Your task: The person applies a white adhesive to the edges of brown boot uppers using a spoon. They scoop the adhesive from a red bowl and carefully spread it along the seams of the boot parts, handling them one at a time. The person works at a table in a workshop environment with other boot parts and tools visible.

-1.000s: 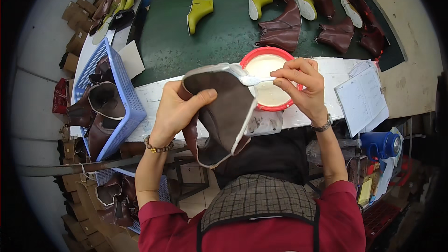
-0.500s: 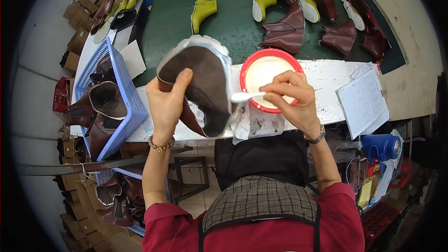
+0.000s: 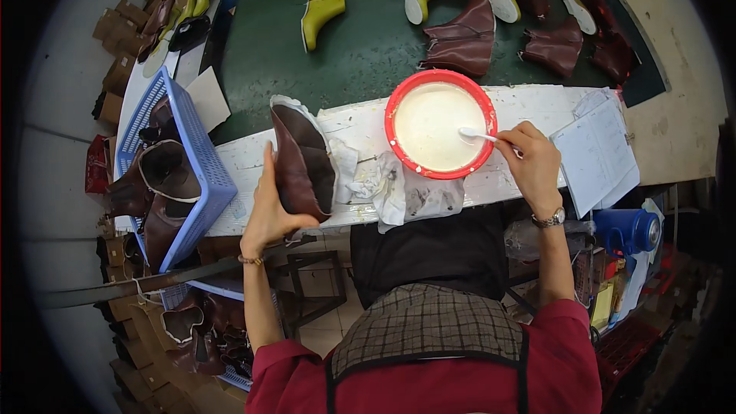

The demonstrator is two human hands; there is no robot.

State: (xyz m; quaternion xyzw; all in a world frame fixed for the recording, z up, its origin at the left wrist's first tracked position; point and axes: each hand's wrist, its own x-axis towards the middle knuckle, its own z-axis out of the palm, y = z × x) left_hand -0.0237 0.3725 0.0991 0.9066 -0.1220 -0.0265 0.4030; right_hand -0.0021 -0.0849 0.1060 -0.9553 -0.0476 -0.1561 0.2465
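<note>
My left hand (image 3: 268, 211) cups a brown leather boot upper (image 3: 300, 159) at the front of the white bench, fingers along its left side and thumb by its lower end. The upper's dark lining and pale top edge show. In my right hand (image 3: 530, 161) is a small white brush (image 3: 477, 134), pinched between thumb and fingers. Its tip reaches into the cream-coloured paste (image 3: 433, 126) that fills a red-rimmed bowl (image 3: 392, 119). The exact form of the brush's tip is hard to make out.
A blue plastic basket (image 3: 201, 134) of brown uppers stands left. Crumpled white cloth (image 3: 391, 195) lies in front of the bowl. Beyond, a green tabletop (image 3: 253, 54) carries yellow-green boots (image 3: 320, 17) and brown uppers (image 3: 464, 42). An open notebook (image 3: 594, 157) and blue jug (image 3: 625, 230) are right.
The boot upper has been lowered and turned in my left hand, baring the cloth behind it. My right hand has moved right, and the brush tip has gone from the upper into the paste.
</note>
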